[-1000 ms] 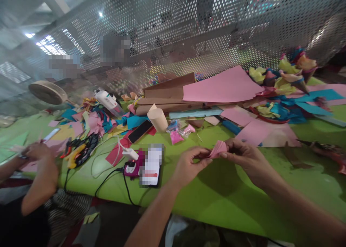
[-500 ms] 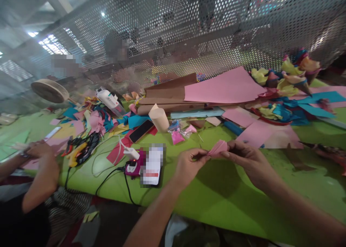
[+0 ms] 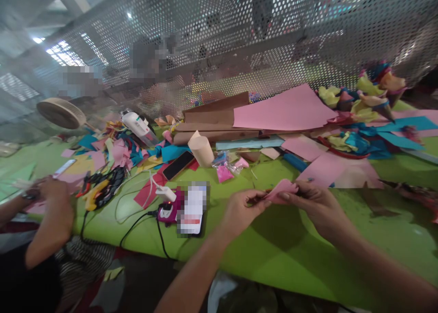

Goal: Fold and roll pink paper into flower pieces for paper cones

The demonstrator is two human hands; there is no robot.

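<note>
A small folded pink paper piece [image 3: 281, 188] is held just above the green table [image 3: 273, 253], between both of my hands. My left hand [image 3: 241, 210] pinches its left end with thumb and fingers closed. My right hand [image 3: 315, 203] grips its right side, fingers curled over it. A phone [image 3: 192, 209] lies on the table left of my left hand, next to a magenta device [image 3: 168, 211] with a black cord.
Another person's arms [image 3: 51, 212] work at the far left. Large pink sheets [image 3: 284, 107], brown card [image 3: 212, 117], a cream paper cone [image 3: 201, 149], a dark phone [image 3: 178, 165], a glue gun [image 3: 102, 190], coloured scraps and paper flowers [image 3: 369, 94] crowd the back. A perforated metal screen stands behind.
My hands have turned the pink paper piece slightly and lowered it a little. The other person's hands have shifted slightly at the left.
</note>
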